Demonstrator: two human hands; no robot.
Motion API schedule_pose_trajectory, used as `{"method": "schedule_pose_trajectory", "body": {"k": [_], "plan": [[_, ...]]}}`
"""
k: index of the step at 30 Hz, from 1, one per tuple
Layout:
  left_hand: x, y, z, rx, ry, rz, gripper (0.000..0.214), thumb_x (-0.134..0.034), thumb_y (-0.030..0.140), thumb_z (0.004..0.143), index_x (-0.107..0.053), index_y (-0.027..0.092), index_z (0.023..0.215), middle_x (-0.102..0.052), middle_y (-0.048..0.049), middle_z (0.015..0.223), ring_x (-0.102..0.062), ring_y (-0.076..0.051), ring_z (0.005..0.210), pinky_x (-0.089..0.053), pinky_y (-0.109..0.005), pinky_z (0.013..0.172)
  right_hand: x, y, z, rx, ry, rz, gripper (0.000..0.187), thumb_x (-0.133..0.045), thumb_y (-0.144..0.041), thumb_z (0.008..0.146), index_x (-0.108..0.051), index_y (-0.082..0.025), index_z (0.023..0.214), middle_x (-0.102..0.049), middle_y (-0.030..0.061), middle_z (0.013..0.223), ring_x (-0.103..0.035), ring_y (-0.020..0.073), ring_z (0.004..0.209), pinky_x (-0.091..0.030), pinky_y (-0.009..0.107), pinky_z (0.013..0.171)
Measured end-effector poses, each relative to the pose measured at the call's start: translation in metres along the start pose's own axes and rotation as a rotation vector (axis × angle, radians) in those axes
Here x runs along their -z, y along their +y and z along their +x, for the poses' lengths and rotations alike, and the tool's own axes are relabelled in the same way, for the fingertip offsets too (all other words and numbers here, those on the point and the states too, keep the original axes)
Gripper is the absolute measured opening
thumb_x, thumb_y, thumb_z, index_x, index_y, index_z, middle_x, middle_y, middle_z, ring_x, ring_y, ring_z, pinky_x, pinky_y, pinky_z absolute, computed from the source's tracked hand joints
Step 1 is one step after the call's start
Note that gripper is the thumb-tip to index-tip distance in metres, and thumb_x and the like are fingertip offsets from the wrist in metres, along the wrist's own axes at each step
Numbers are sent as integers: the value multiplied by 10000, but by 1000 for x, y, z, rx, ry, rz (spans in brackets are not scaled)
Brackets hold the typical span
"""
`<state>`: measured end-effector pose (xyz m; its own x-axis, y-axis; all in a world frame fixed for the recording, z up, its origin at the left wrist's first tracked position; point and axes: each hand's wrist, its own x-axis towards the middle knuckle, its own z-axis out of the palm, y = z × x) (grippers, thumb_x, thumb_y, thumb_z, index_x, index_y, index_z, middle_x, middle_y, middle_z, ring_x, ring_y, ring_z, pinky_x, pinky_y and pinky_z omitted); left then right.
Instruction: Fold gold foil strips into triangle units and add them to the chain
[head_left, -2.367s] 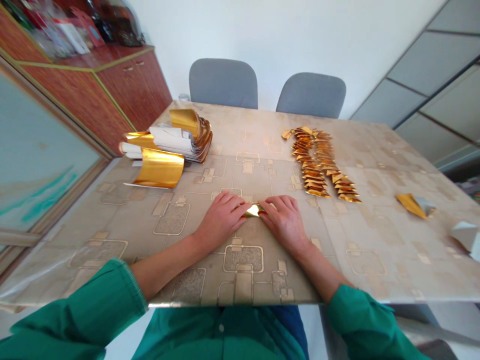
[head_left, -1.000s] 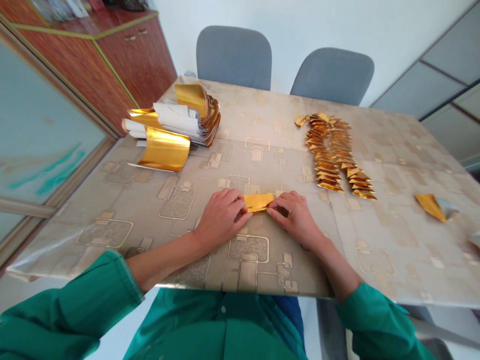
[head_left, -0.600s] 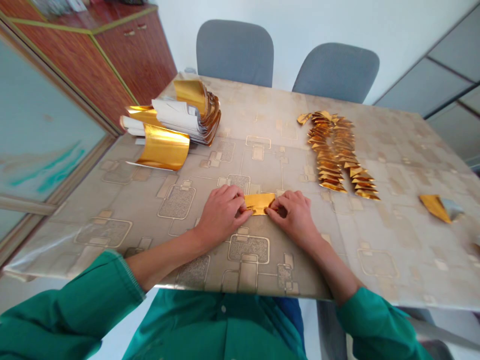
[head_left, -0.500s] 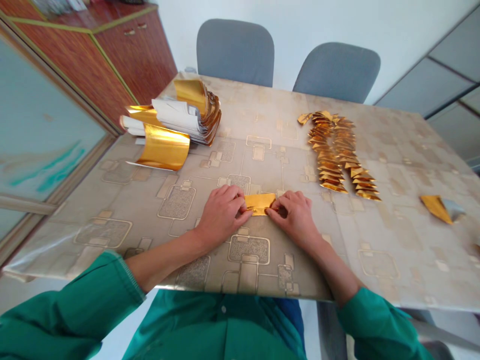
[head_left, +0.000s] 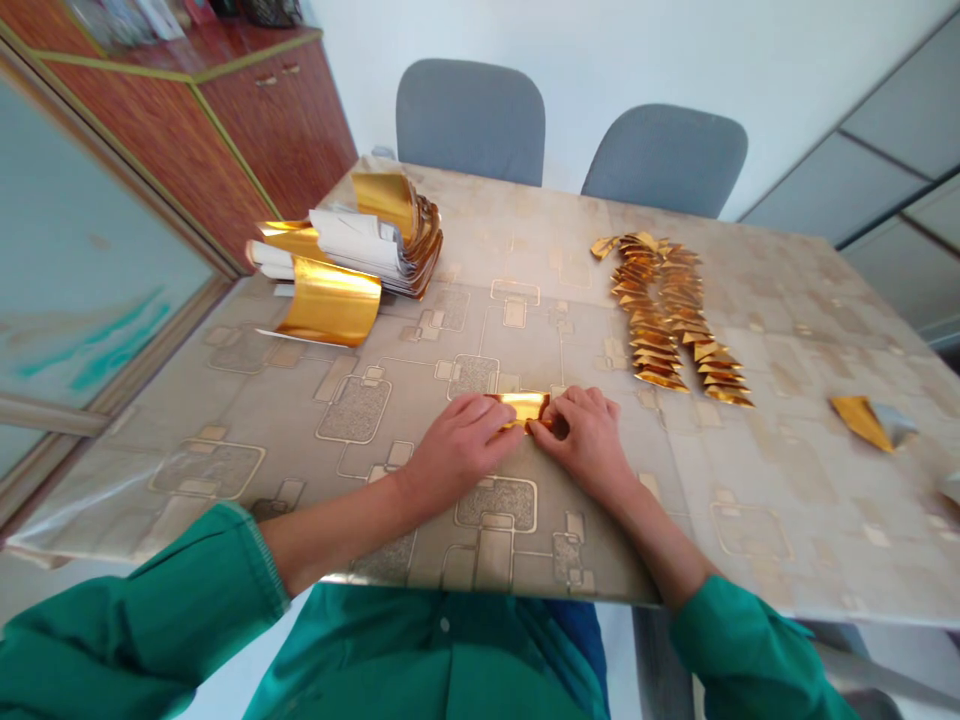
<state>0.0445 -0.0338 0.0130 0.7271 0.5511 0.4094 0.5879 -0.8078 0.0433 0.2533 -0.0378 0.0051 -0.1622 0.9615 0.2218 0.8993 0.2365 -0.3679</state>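
Head view, as seen by an onlooker in the room: a gold strip [head_left: 527,405] lies low on the patterned table [head_left: 810,330], near its front edge and between the person's hands; the left hand [head_left: 461,447] is clamped over the strip's left end, its fingers lying across the foil; the right hand [head_left: 587,440] pinches the opposite end between thumb and fingers; the hands are near each other, with a bright, curved span of foil bare between them; the strip's underside is hidden.

Beyond the left hand, a stack of sheets [head_left: 356,240], gold on one face and white on the other, sits at the table's far left; a curled gold sheet [head_left: 334,300] lies at its near side. Beyond the right hand, folded gold pieces stand close together in two rows, the left row [head_left: 649,330] just beside the right row [head_left: 688,310]; a gold-and-silver piece [head_left: 866,422] lies apart, farther to the right.

Stage, as judged from this layout: the two rows appear finished; the strip seems partly folded, its shaping incomplete; the stack and the curled sheet, broad and uncreased as far as can be seen, appear yet to be worked; their number cannot be told.
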Motion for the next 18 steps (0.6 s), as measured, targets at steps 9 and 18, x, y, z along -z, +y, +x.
{"method": "schedule_pose_trajectory", "body": {"k": [9, 18], "plan": [[-9, 20, -6, 50, -178, -43, 330, -499, 300, 989, -560, 111, 1253, -608, -142, 1150, -557, -265, 1069, -485, -406, 900, 0, 2, -2, -23, 19, 12, 232, -670, -355, 856, -584, -225, 685, -600, 18, 782, -481, 219, 829, -280, 353, 758], [-6, 16, -8, 38, -220, -80, 442, -620, 359, 929, -536, 104, 1280, -594, -136, 1170, -535, -286, 1080, -463, -420, 941, 2, 14, -11, -56, 98, 72, 138, -617, -356, 908, -605, -234, 844, -621, 19, 832, -507, 219, 842, -303, 348, 768]]}}
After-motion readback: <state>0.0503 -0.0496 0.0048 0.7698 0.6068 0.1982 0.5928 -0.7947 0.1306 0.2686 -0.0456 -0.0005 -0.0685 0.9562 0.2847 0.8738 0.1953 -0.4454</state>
